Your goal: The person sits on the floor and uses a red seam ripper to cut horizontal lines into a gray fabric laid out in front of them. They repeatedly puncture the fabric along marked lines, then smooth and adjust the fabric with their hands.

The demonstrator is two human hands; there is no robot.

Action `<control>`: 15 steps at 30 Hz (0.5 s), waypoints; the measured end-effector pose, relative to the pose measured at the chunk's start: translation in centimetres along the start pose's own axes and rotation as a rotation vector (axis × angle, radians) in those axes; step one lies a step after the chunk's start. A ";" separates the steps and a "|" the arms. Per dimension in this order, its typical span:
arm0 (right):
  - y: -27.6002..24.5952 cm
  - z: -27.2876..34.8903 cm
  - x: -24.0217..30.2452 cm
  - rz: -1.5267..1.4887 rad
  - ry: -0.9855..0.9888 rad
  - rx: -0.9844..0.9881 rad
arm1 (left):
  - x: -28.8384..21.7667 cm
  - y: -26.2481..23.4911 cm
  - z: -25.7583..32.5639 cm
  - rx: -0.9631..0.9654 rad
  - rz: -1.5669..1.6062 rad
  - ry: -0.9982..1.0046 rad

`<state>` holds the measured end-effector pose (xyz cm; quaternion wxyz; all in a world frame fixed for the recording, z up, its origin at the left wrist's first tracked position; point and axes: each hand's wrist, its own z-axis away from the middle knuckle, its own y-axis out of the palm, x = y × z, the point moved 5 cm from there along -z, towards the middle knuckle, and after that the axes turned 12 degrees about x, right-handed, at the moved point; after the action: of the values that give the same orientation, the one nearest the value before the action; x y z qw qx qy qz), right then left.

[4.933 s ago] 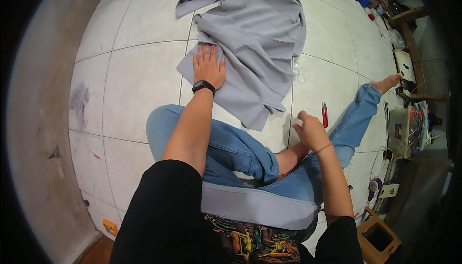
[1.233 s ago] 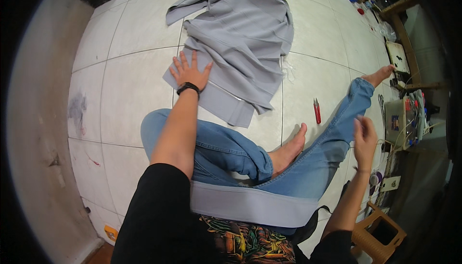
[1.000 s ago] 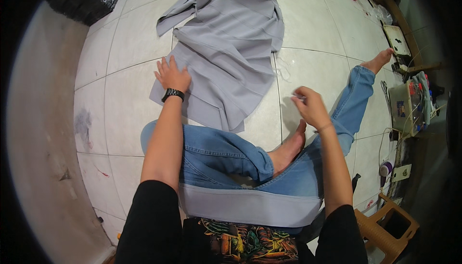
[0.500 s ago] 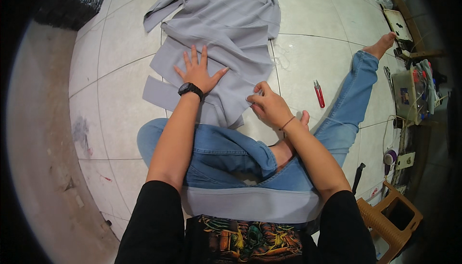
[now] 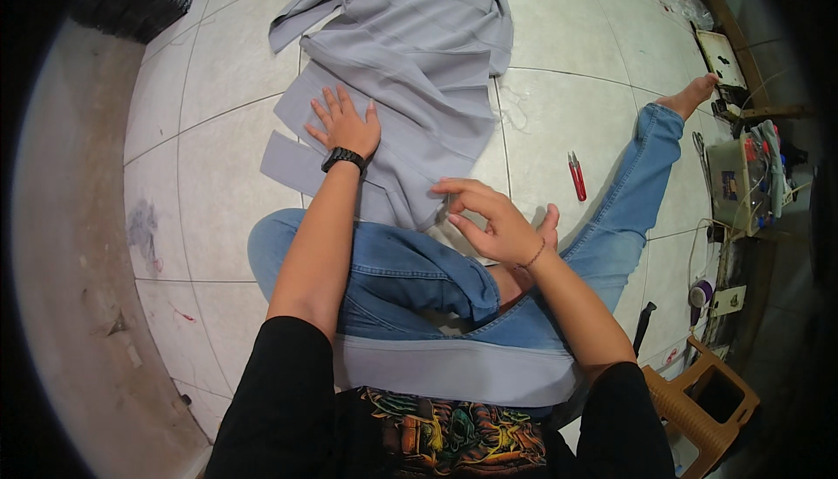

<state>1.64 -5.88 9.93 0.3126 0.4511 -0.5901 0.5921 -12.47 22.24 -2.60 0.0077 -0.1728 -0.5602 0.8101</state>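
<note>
The left hand (image 5: 346, 126) lies flat on the grey cloth (image 5: 410, 60), palm down, fingers spread and pointing away from the body, with a black watch (image 5: 343, 160) on the wrist. The forearm runs straight out over the bent left knee. The right hand (image 5: 491, 222) hovers at the near edge of the cloth, thumb and forefinger pinched at the hem, the other fingers loose and fanned; whether they hold the hem or something small is too fine to tell.

The cloth spreads over the white tiled floor (image 5: 567, 51) ahead of the person, bunched at its far end, its near edge touching the jeans (image 5: 393, 270). A separate grey strip (image 5: 297, 165) pokes out at its left, just beside the left wrist.

A red pair of snips (image 5: 577, 175) lies on bare tile to the right, near the outstretched right leg. Left of the cloth the tiles are open up to a concrete strip. Farther right stand a sewing machine (image 5: 742, 182) and a brown plastic stool (image 5: 703, 396).
</note>
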 end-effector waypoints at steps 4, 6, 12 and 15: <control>0.8 0.2 -2.4 -0.505 0.347 0.136 | 0.5 0.0 0.3 -0.020 -0.095 0.010; -0.6 2.3 -3.2 -0.146 0.599 0.186 | 0.7 -0.1 0.2 0.000 -0.100 0.008; -1.8 5.7 -2.8 0.626 0.804 0.096 | 0.6 -0.1 -0.1 -0.103 -0.105 0.019; -1.8 4.4 -3.4 0.713 0.857 0.223 | 0.5 0.0 0.1 -0.135 -0.127 0.018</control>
<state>5.34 -9.41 7.16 0.2552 -0.0265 -0.4600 0.8500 -12.93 22.25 -2.68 0.0523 -0.1444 -0.6234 0.7667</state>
